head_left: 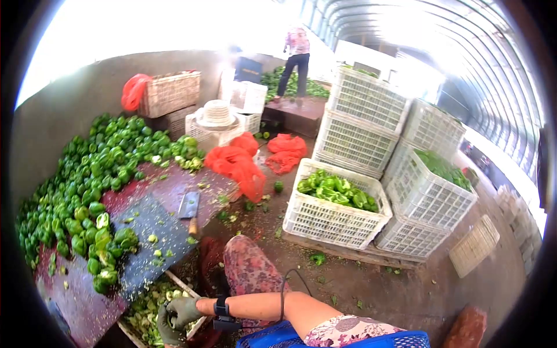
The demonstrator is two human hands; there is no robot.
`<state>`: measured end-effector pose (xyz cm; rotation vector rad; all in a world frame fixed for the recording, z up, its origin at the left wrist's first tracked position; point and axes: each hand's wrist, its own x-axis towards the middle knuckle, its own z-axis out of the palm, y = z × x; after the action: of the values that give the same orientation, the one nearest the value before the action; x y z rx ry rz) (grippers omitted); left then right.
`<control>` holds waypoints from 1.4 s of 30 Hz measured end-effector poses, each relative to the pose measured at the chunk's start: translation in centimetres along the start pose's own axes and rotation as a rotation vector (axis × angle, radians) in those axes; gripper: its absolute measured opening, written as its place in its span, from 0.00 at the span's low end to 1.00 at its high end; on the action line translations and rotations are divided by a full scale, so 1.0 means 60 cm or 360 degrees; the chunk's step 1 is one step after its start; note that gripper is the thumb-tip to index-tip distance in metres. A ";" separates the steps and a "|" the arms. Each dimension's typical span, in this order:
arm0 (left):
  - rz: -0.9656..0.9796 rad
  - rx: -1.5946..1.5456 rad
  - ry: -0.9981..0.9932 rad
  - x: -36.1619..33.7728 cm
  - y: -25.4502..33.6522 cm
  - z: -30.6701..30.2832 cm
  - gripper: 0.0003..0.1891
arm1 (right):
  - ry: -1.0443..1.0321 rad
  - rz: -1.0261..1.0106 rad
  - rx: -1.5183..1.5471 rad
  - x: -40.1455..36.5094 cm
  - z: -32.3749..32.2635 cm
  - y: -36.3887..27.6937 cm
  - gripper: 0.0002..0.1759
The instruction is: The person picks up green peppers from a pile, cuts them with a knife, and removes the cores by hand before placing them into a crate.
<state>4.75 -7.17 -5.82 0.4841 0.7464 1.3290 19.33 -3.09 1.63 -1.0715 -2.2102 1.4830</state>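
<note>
Both of my hands wear grey-green gloves and meet at the bottom left. My right hand (185, 310), with a black band on its wrist, reaches across from the right and touches my left hand (165, 329). They sit at the rim of a wooden box (187, 286) of cut green pepper pieces. Whether either hand grips anything is unclear. A cleaver (188, 206) lies flat on the dark cutting board (152, 223), apart from my hands. A large pile of green peppers (98, 168) covers the table's left side.
A white crate (325, 223) of peppers stands on the floor to the right, with stacked white crates (360, 122) behind it. Red mesh bags (238, 165) lie mid-floor. A straw hat (216, 113) rests on a crate. Another person (296, 58) stands at the back. A blue crate (272, 337) is below my arm.
</note>
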 end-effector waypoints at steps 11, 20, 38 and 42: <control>-0.0101 0.0688 -0.0295 -0.007 0.012 0.053 0.22 | 0.0373 -0.0106 -0.0452 -0.020 -0.007 0.034 0.15; 0.0166 0.0941 -0.0714 0.001 0.002 0.002 0.32 | 0.0381 -0.0081 -0.0524 -0.022 -0.007 0.044 0.17; -0.0087 0.0922 -0.0395 -0.010 0.002 0.115 0.25 | 0.0466 0.0049 -0.0420 -0.016 0.012 0.069 0.33; -0.0096 0.0864 -0.0329 -0.011 -0.002 0.137 0.24 | 0.0498 0.0083 -0.0362 0.005 0.030 0.076 0.37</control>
<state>10.74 -7.04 -0.14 1.0068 0.9395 0.9916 20.03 -3.18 -3.23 -1.3378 -2.1729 1.0140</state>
